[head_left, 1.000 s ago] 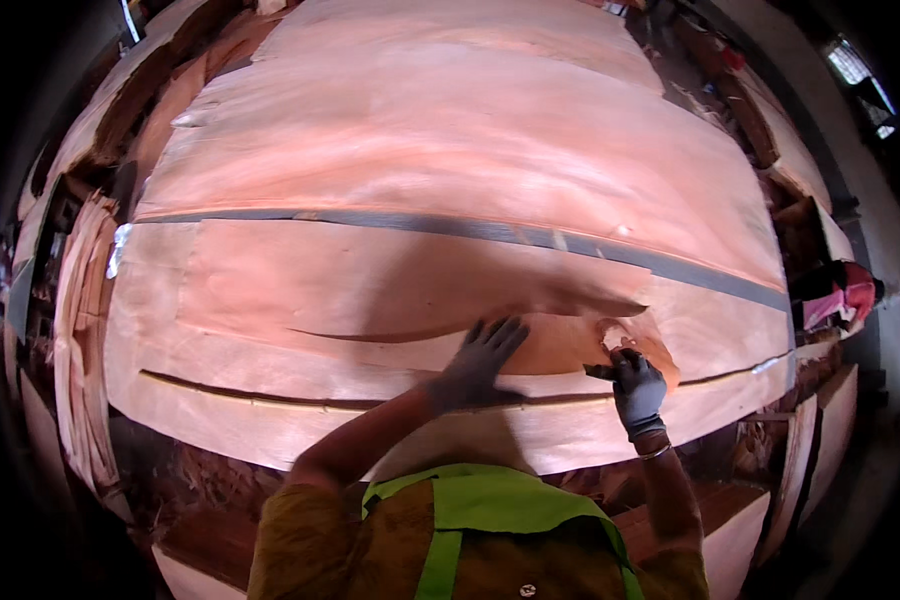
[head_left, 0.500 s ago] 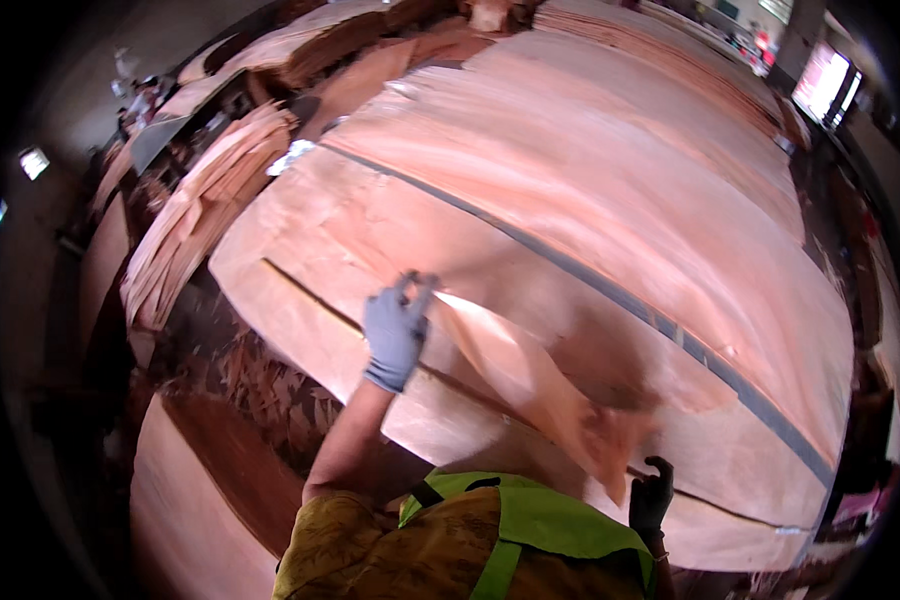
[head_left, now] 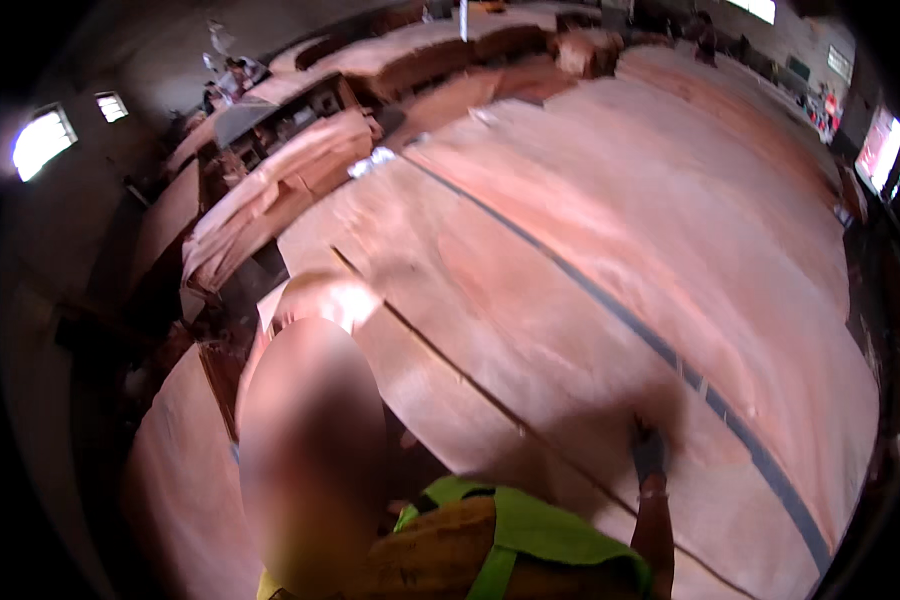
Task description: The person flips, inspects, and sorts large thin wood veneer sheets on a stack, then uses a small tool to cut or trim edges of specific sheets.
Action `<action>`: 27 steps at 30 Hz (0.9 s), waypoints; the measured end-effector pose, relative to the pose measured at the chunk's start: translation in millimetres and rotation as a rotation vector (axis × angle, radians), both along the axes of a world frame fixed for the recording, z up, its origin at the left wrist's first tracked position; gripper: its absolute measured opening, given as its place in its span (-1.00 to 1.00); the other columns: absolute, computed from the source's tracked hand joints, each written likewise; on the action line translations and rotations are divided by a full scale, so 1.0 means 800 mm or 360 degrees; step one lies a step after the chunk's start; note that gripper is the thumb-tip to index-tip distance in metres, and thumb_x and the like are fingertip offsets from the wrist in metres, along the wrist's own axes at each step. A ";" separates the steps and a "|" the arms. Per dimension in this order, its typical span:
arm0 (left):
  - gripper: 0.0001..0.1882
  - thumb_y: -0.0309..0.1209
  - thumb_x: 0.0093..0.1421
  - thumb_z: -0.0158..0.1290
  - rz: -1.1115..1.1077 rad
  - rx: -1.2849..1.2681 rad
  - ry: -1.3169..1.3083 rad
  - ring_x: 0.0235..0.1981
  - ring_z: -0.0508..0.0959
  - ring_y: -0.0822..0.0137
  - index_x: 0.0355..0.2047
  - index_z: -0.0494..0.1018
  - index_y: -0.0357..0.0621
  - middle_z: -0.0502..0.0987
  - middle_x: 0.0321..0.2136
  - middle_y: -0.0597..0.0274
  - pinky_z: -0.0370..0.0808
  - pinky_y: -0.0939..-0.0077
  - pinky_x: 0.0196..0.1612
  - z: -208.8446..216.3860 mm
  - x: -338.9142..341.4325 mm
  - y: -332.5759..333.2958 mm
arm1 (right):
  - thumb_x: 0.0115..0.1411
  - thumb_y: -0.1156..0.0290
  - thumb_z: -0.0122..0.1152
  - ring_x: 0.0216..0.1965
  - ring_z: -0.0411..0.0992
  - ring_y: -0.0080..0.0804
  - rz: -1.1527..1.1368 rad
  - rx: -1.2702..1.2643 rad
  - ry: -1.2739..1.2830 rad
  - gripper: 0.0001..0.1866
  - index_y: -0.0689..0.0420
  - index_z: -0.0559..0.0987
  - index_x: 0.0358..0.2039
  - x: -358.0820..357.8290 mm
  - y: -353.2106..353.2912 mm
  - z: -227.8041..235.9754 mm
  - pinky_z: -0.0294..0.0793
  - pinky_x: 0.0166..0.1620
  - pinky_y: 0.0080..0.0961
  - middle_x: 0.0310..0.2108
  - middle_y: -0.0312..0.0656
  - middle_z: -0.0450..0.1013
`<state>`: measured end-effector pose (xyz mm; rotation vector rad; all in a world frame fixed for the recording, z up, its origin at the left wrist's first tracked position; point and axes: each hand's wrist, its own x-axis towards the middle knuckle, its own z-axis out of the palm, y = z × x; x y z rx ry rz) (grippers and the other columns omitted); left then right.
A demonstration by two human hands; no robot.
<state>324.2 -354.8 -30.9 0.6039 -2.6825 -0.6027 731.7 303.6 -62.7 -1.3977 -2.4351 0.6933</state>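
Observation:
A broad pinkish wood veneer sheet point(head_left: 530, 310) lies across the work surface. On its right part is my right hand point(head_left: 650, 455) in a dark glove, fingers pointing away from me and slightly apart, with nothing seen in them. A thin brown stick-like strip point(head_left: 460, 375) runs diagonally over the sheet, left of that hand. At the left edge a loose piece of veneer point(head_left: 320, 295) is raised and catches the light. A large blurred patch covers the area just below it, and my left hand does not show.
A long dark grey band point(head_left: 610, 305) crosses the veneer beyond the stick. Bundled veneer sheets point(head_left: 280, 190) stand at the far left, and more stacks point(head_left: 420, 50) lie at the back. Another veneer stack point(head_left: 185, 480) rises at the near left.
The loose veneer piece has left the middle of the sheet; a raised piece now shows at the left edge. My left hand has gone from sight. My right hand has reached forward onto the sheet.

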 end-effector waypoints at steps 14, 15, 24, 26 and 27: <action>-0.65 -0.27 0.11 -0.03 -0.0634 -0.0716 -0.1054 0.01 0.44 0.11 -0.12 0.49 -0.10 0.41 0.00 0.00 0.38 0.29 0.04 -0.122 0.008 0.018 | -0.02 0.28 0.22 -0.29 0.44 0.11 -0.0112 -0.0215 0.0077 -0.69 0.28 0.47 -0.39 -0.025 -0.021 0.067 0.40 -0.28 -0.18 -0.45 0.14 0.45; -0.56 -0.23 0.14 -0.07 -0.0470 -0.0463 -0.0796 0.00 0.40 -0.01 -0.02 0.38 -0.19 0.36 0.02 0.00 0.45 0.24 -0.07 -0.105 -0.025 0.033 | -0.02 0.25 0.23 -0.30 0.44 0.11 -0.0121 -0.0234 0.0041 -0.67 0.28 0.47 -0.40 -0.032 -0.032 0.088 0.40 -0.28 -0.18 -0.46 0.13 0.46; -0.33 -0.56 0.01 0.01 -0.1014 0.0670 0.0572 0.00 0.38 0.03 0.18 0.12 -0.24 0.20 0.14 -0.11 0.35 0.31 0.05 0.097 -0.305 0.214 | -0.04 0.12 0.27 -0.31 0.45 0.05 -0.0231 -0.0190 -0.0315 -0.54 0.25 0.51 -0.28 -0.040 -0.009 0.043 0.43 -0.24 -0.17 -0.39 0.11 0.48; -0.34 -0.51 0.07 0.03 -0.0944 0.0806 0.0703 -0.08 0.41 0.12 0.19 0.10 -0.24 0.24 0.12 -0.05 0.35 0.33 0.02 0.137 -0.358 0.265 | -0.02 0.16 0.24 -0.30 0.46 0.03 -0.0269 -0.0139 -0.0583 -0.54 0.24 0.50 -0.20 -0.059 0.016 0.071 0.44 -0.24 -0.19 -0.36 0.09 0.48; -0.35 -0.51 0.10 0.02 -0.0967 0.0832 0.0766 -0.01 0.39 0.08 0.20 0.07 -0.28 0.21 0.14 -0.07 0.33 0.33 0.06 0.157 -0.375 0.285 | 0.00 0.18 0.22 -0.31 0.46 0.02 -0.0189 0.0096 -0.0575 -0.54 0.24 0.48 -0.16 -0.078 0.032 0.079 0.44 -0.24 -0.19 -0.36 0.07 0.48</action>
